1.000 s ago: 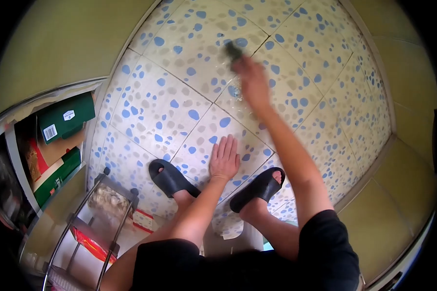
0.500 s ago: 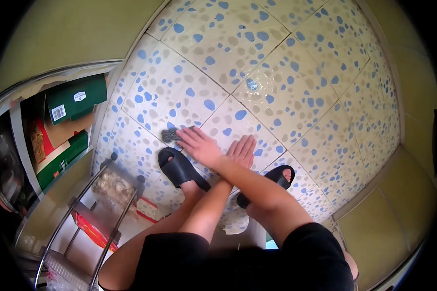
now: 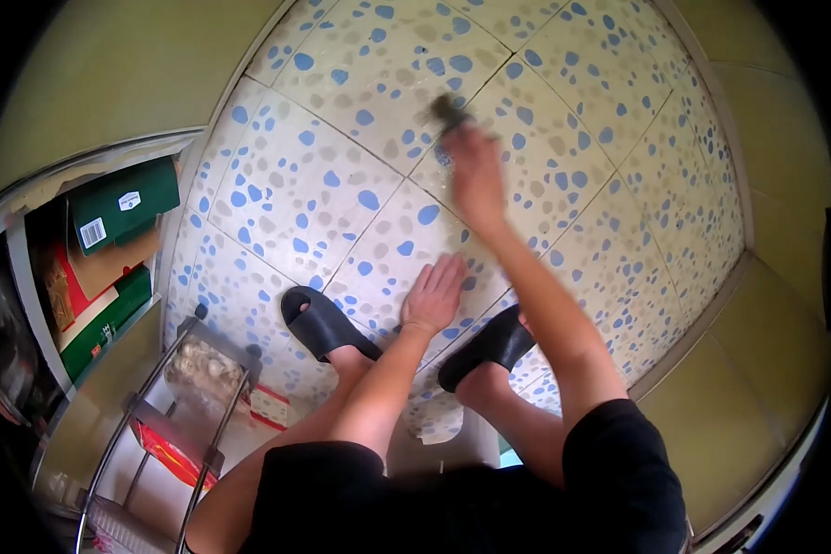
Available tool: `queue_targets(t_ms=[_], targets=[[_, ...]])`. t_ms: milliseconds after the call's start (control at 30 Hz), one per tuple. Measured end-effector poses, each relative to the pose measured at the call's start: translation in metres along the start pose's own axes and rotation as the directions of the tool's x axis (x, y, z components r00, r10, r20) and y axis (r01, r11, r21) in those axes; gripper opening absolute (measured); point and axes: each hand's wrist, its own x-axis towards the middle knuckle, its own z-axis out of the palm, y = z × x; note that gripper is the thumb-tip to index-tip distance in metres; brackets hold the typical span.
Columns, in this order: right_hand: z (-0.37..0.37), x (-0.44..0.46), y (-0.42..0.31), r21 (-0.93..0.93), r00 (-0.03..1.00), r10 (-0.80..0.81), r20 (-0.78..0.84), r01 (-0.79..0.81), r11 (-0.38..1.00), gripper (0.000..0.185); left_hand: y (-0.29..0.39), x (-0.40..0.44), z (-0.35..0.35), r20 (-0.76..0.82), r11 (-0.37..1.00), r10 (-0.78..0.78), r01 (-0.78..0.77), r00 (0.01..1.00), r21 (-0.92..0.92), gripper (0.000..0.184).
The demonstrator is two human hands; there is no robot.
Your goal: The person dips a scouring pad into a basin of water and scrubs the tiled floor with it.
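Note:
My left hand (image 3: 433,294) lies flat on the speckled tile floor (image 3: 342,222), its fingers extended, between two black slippers (image 3: 321,323). Farther forward and to the right, my right hand (image 3: 476,171) is blurred by motion, with its fingertips on a dark scrubbing pad (image 3: 449,113) against the floor. The pad is smeared too, and part of it is hidden under the fingers. A wet sheen shows on the tiles around that hand.
At the left, green boxes (image 3: 125,205) fill an open cupboard, and a metal rack (image 3: 148,406) holds bagged food. Yellowish walls (image 3: 720,406) border the floor. A light stool (image 3: 448,448) is beneath me.
My right hand and the dark pad have swept from beside the left slipper to the far right, near where they were a second ago. My left hand stays down; the view has shifted slightly.

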Motion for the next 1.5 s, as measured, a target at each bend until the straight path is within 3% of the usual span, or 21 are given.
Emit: queue_targets(t_ms=[67, 133, 167, 233, 267, 300, 433, 500, 633, 700, 800, 867, 1033, 1133, 1200, 1267, 1367, 1400, 1433, 1467, 1500], targets=[[0.027, -0.047, -0.064, 0.341, 0.973, -0.167, 0.162, 0.104, 0.934, 0.046, -0.003, 0.001, -0.002, 0.092, 0.998, 0.066, -0.068, 0.994, 0.017, 0.057], [0.036, -0.089, -0.111, 0.41, 0.885, -0.368, 0.284, 0.234, 0.881, 0.041, -0.004, 0.008, -0.017, 0.207, 0.982, 0.151, -0.17, 0.967, 0.076, 0.06], [0.037, -0.094, -0.109, 0.414, 0.865, -0.404, 0.299, 0.264, 0.871, 0.042, -0.004, -0.001, -0.003, 0.007, 0.982, 0.171, -0.171, 0.985, 0.079, 0.063], [0.034, -0.1, -0.108, 0.421, 0.816, -0.473, 0.331, 0.321, 0.848, 0.043, -0.001, 0.009, -0.009, 0.186, 0.991, 0.126, -0.13, 0.974, 0.012, 0.063], [0.032, -0.091, -0.089, 0.414, 0.855, -0.447, 0.265, 0.317, 0.853, 0.039, 0.001, 0.012, -0.012, 0.275, 0.994, 0.104, -0.103, 0.956, -0.018, 0.063], [0.0, -0.06, -0.078, 0.421, 0.876, -0.25, 0.413, 0.06, 0.905, 0.035, -0.006, -0.008, 0.014, 0.044, 0.985, 0.151, -0.147, 0.988, -0.089, 0.057], [-0.031, 0.012, 0.062, -0.143, 0.996, 0.087, 0.014, -0.084, 0.986, 0.051, -0.001, 0.001, -0.011, -0.149, 0.993, 0.113, -0.116, 0.982, -0.012, 0.048], [-0.051, 0.024, 0.118, -0.188, 0.948, 0.262, -0.182, -0.295, 0.937, 0.048, 0.001, 0.0, -0.009, -0.16, 0.995, 0.1, -0.102, 0.982, -0.002, 0.051], [-0.094, 0.014, 0.143, -0.184, 0.959, 0.113, 0.258, -0.067, 0.981, 0.05, 0.001, -0.001, -0.006, -0.17, 0.997, 0.08, -0.076, 0.982, 0.025, 0.05], [-0.133, -0.001, 0.138, -0.154, 0.813, 0.099, 0.574, -0.012, 0.988, 0.052, 0.003, 0.002, -0.01, -0.174, 0.996, 0.089, -0.089, 0.981, 0.01, 0.046], [-0.165, -0.044, 0.146, -0.059, 0.641, 0.002, 0.767, 0.068, 0.996, 0.057, 0.004, 0.002, -0.005, -0.164, 0.997, 0.077, -0.074, 0.983, 0.023, 0.048], [-0.172, -0.074, 0.138, -0.04, 0.664, -0.114, 0.739, 0.213, 0.976, 0.058, 0.004, 0.001, -0.002, -0.154, 0.998, 0.07, -0.07, 0.986, 0.007, 0.051], [-0.125, -0.116, 0.083, -0.061, 0.903, -0.011, 0.429, 0.041, 0.997, 0.063, 0.001, 0.0, 0.001, -0.053, 0.998, 0.062, -0.063, 0.997, -0.003, 0.054], [-0.065, -0.132, 0.03, -0.086, 0.979, 0.125, 0.162, -0.112, 0.99, 0.058, -0.001, -0.003, -0.005, -0.13, 0.991, -0.022, 0.005, 0.991, -0.131, 0.058], [-0.056, -0.131, -0.011, -0.009, 0.975, 0.156, 0.156, -0.156, 0.988, 0.054, -0.006, -0.016, -0.009, -0.12, 0.97, -0.222, 0.207, 0.968, -0.128, 0.067], [-0.047, -0.136, -0.032, 0.053, 0.984, 0.011, 0.18, -0.021, 0.998, 0.055, -0.016, -0.016, -0.027, -0.228, 0.919, -0.392, 0.372, 0.891, -0.13, 0.069], [-0.05, -0.137, -0.026, -0.032, 0.992, 0.047, 0.12, -0.043, 0.999, 0.059, -0.042, -0.021, -0.035, -0.218, 0.844, -0.537, 0.514, 0.815, -0.154, 0.076], [-0.05, -0.139, -0.006, -0.099, 0.984, 0.098, 0.147, -0.084, 0.992, 0.052, -0.048, -0.023, -0.036, -0.212, 0.803, -0.595, 0.572, 0.775, -0.164, 0.077], [-0.06, -0.134, 0.0, 0.09, 0.937, 0.344, 0.061, -0.348, 0.933, 0.048, -0.056, -0.024, -0.035, -0.178, 0.766, -0.643, 0.627, 0.745, -0.142, 0.078], [-0.094, -0.104, -0.005, 0.34, 0.621, 0.759, 0.195, -0.769, 0.541, 0.054, -0.058, -0.025, -0.035, -0.173, 0.762, -0.647, 0.636, 0.743, -0.122, 0.077], [-0.089, -0.113, 0.018, 0.338, 0.641, 0.764, 0.069, -0.736, 0.587, 0.048, -0.059, -0.024, -0.035, -0.168, 0.759, -0.65, 0.643, 0.741, -0.102, 0.077]])
